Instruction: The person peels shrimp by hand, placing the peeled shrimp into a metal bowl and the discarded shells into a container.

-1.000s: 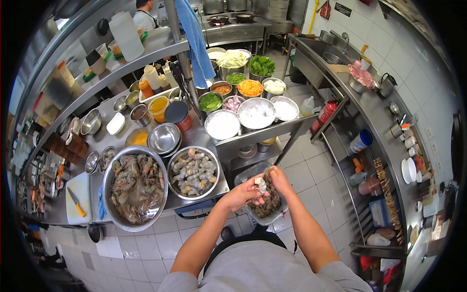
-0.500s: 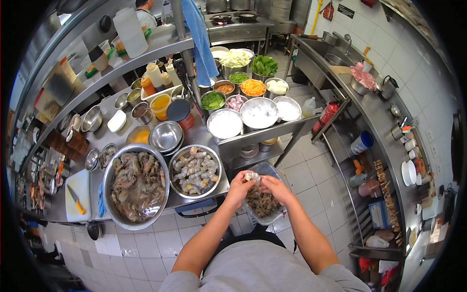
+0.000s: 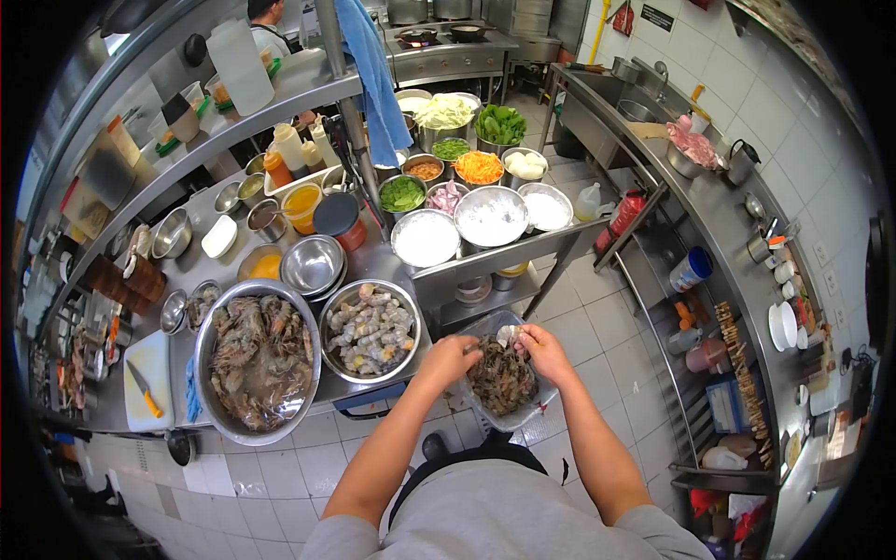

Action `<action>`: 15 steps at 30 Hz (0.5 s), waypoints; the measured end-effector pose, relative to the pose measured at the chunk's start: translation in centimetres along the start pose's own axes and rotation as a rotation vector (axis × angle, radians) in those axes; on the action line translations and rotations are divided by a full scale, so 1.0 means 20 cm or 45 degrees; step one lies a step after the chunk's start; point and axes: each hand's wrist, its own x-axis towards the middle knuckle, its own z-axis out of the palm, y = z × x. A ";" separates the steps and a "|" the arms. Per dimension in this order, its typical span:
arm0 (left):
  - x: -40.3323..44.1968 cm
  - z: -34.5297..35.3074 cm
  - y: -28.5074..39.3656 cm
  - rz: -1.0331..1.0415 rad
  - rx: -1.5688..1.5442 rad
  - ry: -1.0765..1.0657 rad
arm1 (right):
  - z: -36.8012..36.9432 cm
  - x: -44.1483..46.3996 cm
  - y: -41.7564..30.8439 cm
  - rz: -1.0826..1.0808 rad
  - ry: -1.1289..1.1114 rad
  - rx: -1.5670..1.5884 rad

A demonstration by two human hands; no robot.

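My right hand [image 3: 543,355] pinches a pale, peeled-looking shrimp [image 3: 507,336] above the right side of a clear plastic bin [image 3: 504,425]. Dark shrimp shells and heads [image 3: 502,381] fill much of that bin. At the bin's left rim, my left hand [image 3: 450,360] has its fingers curled together; whatever is between them is too small to make out. A steel bowl of peeled shrimp [image 3: 371,331] stands on the counter left of my left hand. Beyond it is a larger steel basin [image 3: 210,392] of whole, unpeeled shrimp [image 3: 257,350].
A knife [image 3: 145,387] lies on a white cutting board [image 3: 147,411] at far left. Steel mixing bowls [image 3: 313,264] sit behind the shrimp. Pans of white powder [image 3: 425,238] and chopped vegetables line the table ahead. Another person [image 3: 268,28] stands at the back.
My hands have separated: the left moved left and down to the bin's rim, while the right kept the shrimp and shifted slightly right. The head view has shifted a little.
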 end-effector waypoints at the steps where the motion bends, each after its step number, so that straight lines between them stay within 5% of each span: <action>1: 0.01 0.00 0.02 0.076 -0.131 0.203 | 0.00 -0.01 -0.01 0.019 -0.051 -0.003; 3: 0.05 0.07 -0.01 0.297 -0.254 0.344 | 0.00 -0.03 -0.04 0.050 -0.150 0.007; 5: 0.09 0.12 -0.01 0.263 -0.945 0.068 | 0.02 -0.03 -0.06 0.077 -0.248 0.017; 8: 0.10 0.15 0.00 0.066 -1.295 -0.156 | 0.04 -0.03 -0.04 0.110 -0.235 0.033; 10: 0.10 0.17 -0.01 -0.053 -1.485 -0.207 | 0.08 -0.07 -0.07 -0.590 -0.005 -0.623; 15: 0.11 0.22 -0.04 -0.273 -1.567 -0.338 | 0.10 -0.10 -0.07 -0.552 -0.038 -0.891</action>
